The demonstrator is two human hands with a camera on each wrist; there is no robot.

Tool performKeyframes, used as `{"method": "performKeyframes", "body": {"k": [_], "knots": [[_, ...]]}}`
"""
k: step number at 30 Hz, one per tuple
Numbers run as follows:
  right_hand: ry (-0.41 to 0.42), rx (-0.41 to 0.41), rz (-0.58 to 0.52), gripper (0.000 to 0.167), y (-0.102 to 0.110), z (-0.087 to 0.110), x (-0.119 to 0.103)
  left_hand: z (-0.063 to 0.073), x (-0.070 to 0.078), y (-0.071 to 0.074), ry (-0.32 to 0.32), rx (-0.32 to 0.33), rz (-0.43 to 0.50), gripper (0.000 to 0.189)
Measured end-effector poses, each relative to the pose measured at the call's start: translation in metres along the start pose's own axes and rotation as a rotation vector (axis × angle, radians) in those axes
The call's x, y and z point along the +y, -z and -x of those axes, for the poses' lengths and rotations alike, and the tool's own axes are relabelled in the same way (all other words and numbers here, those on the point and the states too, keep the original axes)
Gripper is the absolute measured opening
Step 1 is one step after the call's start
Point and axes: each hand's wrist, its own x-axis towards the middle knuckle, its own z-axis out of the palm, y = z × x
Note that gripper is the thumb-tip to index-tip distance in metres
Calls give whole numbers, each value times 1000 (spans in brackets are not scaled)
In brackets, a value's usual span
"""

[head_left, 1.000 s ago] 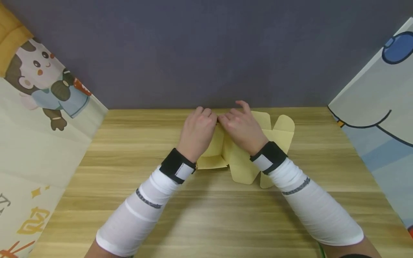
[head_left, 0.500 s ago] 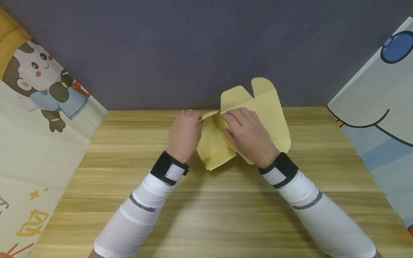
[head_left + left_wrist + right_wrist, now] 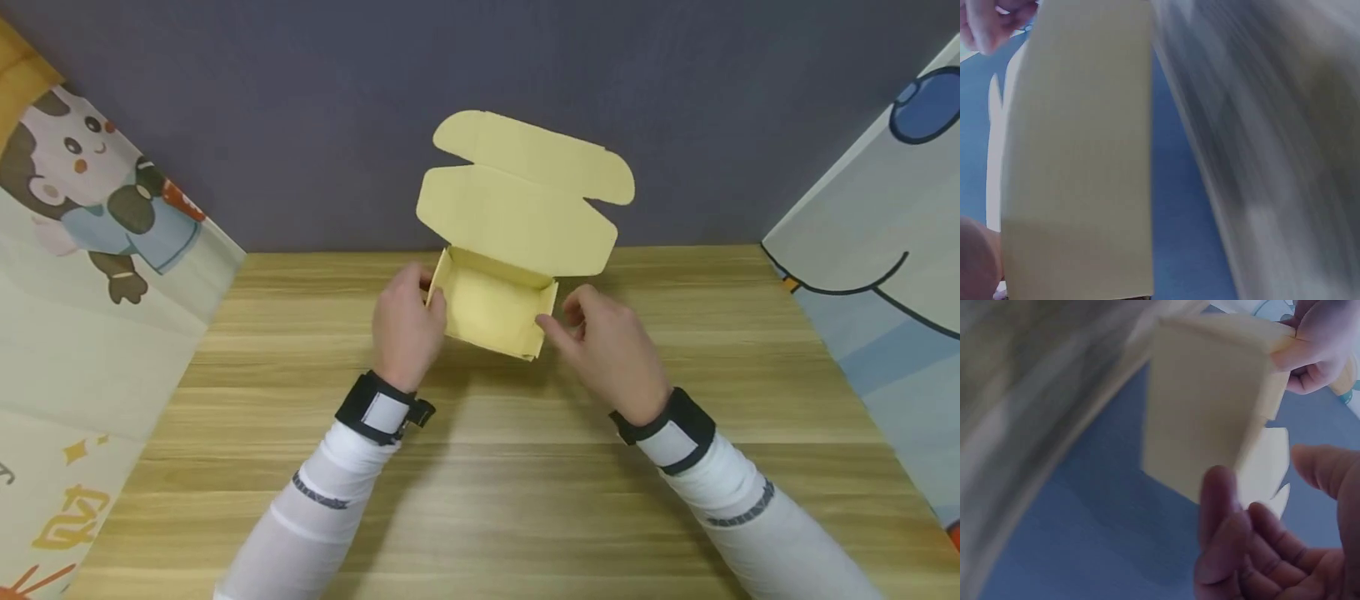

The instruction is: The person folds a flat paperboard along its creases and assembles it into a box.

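A yellow cardboard box (image 3: 491, 308) is held up and tilted above the table, its hollow side toward me. Its flapped lid (image 3: 517, 218) stands unfolded behind it. My left hand (image 3: 408, 329) grips the box's left wall, the thumb on the inner side. That grip also shows at the upper right of the right wrist view, the left hand (image 3: 1319, 347) pinching the box's end. My right hand (image 3: 615, 354) is beside the right wall; the right wrist view has its thumb and loosely bent fingers apart, holding nothing. The box's outer side (image 3: 1079, 150) fills much of the left wrist view.
The wood-grain table (image 3: 480, 500) stretches under both arms. A dark wall (image 3: 337, 125) rises at its far edge. Cartoon-printed sheets hang on the left (image 3: 90, 333) and right (image 3: 885, 250).
The box has turned so that its lid now points up and away, and its hollow side faces me. The right hand has let go of it and moved right; the left hand keeps hold.
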Motion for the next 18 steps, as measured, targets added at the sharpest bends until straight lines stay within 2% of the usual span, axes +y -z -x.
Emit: {"method": "performKeyframes", "body": {"k": [3, 6, 12, 18], "knots": [[-97, -73, -84, 46, -5, -2, 5, 8, -3, -4, 34, -8, 73, 13], [-149, -118, -152, 47, -11, -4, 10, 18, -5, -8, 76, -33, 147, 15], [-177, -121, -197, 40, -20, -4, 19, 34, -7, -11, 145, -93, 248, 24], [-190, -149, -173, 39, -23, -3, 27, 40, -14, -12, 191, -180, 359, 32]]}}
